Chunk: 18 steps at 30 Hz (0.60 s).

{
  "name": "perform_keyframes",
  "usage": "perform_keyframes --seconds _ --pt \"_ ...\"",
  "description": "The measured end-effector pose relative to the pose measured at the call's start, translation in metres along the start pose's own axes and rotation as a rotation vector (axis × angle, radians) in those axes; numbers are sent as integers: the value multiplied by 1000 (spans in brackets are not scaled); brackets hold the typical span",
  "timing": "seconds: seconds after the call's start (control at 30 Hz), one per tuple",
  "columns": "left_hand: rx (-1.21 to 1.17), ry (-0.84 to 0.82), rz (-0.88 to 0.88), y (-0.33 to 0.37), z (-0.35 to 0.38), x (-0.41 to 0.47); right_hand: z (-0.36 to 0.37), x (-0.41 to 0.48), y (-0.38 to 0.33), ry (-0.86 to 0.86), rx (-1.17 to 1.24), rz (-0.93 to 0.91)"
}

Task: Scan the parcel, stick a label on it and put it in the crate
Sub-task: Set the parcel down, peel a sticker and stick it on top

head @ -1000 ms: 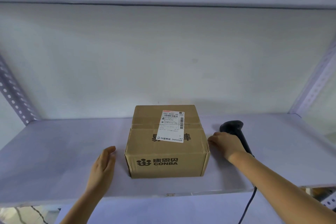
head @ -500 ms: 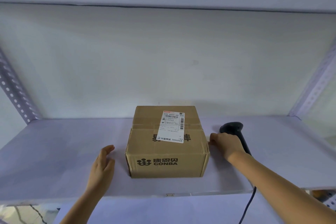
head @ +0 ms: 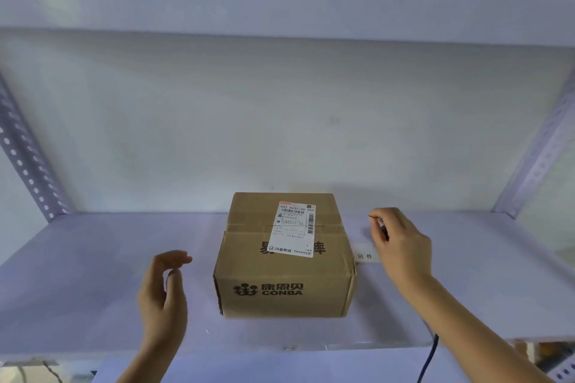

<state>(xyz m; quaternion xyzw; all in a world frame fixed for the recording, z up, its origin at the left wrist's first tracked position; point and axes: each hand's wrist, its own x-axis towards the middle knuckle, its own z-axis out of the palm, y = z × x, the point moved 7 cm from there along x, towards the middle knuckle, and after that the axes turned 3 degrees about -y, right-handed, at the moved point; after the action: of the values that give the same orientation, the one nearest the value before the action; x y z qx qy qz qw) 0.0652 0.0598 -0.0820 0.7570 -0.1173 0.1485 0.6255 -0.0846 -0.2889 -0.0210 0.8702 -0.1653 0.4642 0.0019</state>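
Observation:
The parcel [head: 284, 261] is a brown cardboard box printed CONBA, standing mid-shelf with a white shipping label [head: 294, 228] on its top. My left hand [head: 163, 292] hovers just left of the box with its fingers apart, holding nothing and not touching it. My right hand [head: 401, 246] is raised to the right of the box, thumb and forefinger pinched close together. A small white label strip [head: 367, 255] with two printed characters shows beside the box under that hand; whether the fingers hold it is unclear. The scanner is hidden, and only its black cable [head: 429, 357] shows.
The white shelf board [head: 93, 274] runs left and right of the box, with a wall close behind. Perforated metal uprights [head: 28, 162] stand at both sides. An upper shelf [head: 280, 6] hangs low overhead with boxes and bags on it.
My right hand lifted off the scanner and pinched its fingers, which uncovered the white label strip. My left hand rose from the shelf and turned upright. The view tilted upward.

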Motion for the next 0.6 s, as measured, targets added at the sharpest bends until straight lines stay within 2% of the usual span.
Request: perform_keyframes --seconds 0.07,0.1,0.2,0.27,0.47,0.6 --pt "-122 -16 62 47 11 -7 -24 4 -24 140 82 -52" --pt "-168 -101 66 70 23 -12 -35 3 -42 188 113 -111" --pt "-162 -560 -12 116 70 -35 -51 -5 -87 252 250 -230" --pt "-191 -722 -96 124 90 -52 -55 -12 -104 263 299 -260" --pt "-346 -673 -288 113 99 -65 -56 -30 -121 266 353 -284" --pt "-384 -553 -293 104 91 -60 -53 -34 -128 164 448 -313"
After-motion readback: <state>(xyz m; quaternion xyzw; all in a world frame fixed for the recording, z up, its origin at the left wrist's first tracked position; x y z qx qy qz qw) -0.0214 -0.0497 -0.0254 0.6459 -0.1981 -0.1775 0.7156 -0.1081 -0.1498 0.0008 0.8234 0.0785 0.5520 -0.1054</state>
